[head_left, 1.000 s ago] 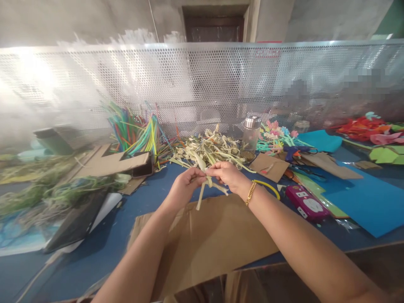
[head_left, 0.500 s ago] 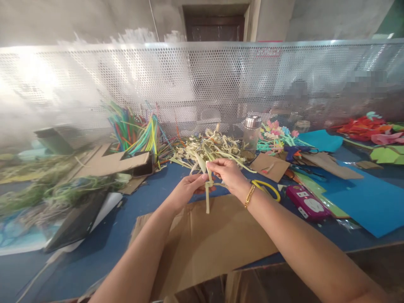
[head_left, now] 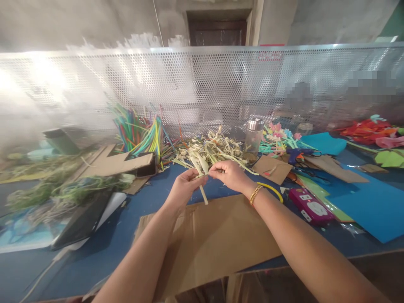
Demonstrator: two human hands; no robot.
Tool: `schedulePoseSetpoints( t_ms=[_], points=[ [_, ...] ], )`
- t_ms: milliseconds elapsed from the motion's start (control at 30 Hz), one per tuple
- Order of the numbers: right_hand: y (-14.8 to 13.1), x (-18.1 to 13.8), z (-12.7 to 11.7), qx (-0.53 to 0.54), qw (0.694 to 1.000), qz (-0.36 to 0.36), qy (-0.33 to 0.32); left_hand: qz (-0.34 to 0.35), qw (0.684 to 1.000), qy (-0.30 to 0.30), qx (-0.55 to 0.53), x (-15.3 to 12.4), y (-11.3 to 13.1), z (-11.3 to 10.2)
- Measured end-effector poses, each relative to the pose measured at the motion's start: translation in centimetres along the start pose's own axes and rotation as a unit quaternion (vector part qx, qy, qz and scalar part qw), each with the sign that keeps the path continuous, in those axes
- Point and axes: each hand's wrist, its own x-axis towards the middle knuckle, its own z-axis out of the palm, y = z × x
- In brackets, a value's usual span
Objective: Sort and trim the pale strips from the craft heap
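Note:
My left hand [head_left: 183,188] and my right hand [head_left: 229,174] meet above the far edge of a brown cardboard sheet [head_left: 208,240]. Both pinch a pale yellow-green leaf strip [head_left: 203,191], folded between the fingertips, with one end hanging down toward the cardboard. A gold bracelet [head_left: 254,195] circles my right wrist. Just beyond the hands lies a heap of similar pale leaf strips [head_left: 211,152] on the blue table [head_left: 126,219].
A bundle of coloured straws [head_left: 139,132] leans at the back left beside a cardboard piece [head_left: 113,162]. A glass jar with a metal lid [head_left: 253,135], paper flowers [head_left: 277,136], a pink power strip [head_left: 311,207], blue paper [head_left: 372,202] and a perforated metal screen [head_left: 202,84] surround the area.
The hands have drawn closer together and the strip, held more upright half a second ago, now lies lower between the fingertips. The view has shifted slightly.

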Motion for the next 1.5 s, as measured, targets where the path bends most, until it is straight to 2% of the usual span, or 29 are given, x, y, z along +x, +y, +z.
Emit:
schedulePoseSetpoints(
  t_ms=[167, 367, 533, 733, 800, 867, 933, 1000, 1233, 1400, 1467, 1500],
  points=[
    [0.1, 0.3, -0.5, -0.023, 0.999, -0.002, 0.031, 0.034, 0.999, 0.009, 0.023, 0.4, -0.6, -0.3],
    [0.4, 0.4, -0.5, -0.082, 0.994, -0.027, 0.073, 0.001, 1.000, 0.003, -0.001, 0.3, -0.4, -0.1],
    [0.6, 0.5, -0.8, -0.143, 0.985, -0.031, 0.092, 0.018, 1.000, 0.005, -0.008, 0.3, -0.2, -0.3],
    [0.5, 0.1, -0.1, -0.122, 0.965, 0.004, 0.231, 0.036, 0.993, 0.073, -0.088, 0.9, -0.6, -0.6],
    [-0.1, -0.3, 0.8, -0.164, 0.964, -0.001, 0.210, 0.038, 0.990, 0.073, -0.116, 1.0, -0.8, -0.4],
    [-0.8, -0.6, 1.7, -0.210, 0.967, -0.017, 0.144, 0.035, 0.989, 0.067, -0.126, 1.0, -1.0, -0.1],
    [-1.6, -0.8, 2.4, -0.239, 0.967, -0.023, 0.087, 0.039, 0.990, 0.071, -0.112, 1.0, -1.1, 0.2],
    [-2.0, -1.0, 2.8, -0.249, 0.966, -0.024, 0.059, 0.047, 0.993, 0.081, -0.078, 1.0, -1.3, 0.3],
    [-2.0, -1.0, 2.5, -0.258, 0.964, -0.038, 0.045, 0.045, 0.994, 0.089, -0.052, 1.0, -1.1, 0.1],
    [-1.6, -0.9, 2.1, -0.266, 0.961, -0.055, 0.049, 0.070, 0.985, 0.150, -0.055, 0.9, -0.9, 0.2],
    [-1.9, -0.9, 2.0, -0.267, 0.958, -0.060, 0.080, 0.068, 0.981, 0.170, -0.068, 0.9, -0.9, 0.1],
    [-2.1, -1.0, 1.9, -0.269, 0.954, -0.058, 0.115, 0.063, 0.979, 0.177, -0.077, 1.0, -0.9, 0.0]
  ],
)
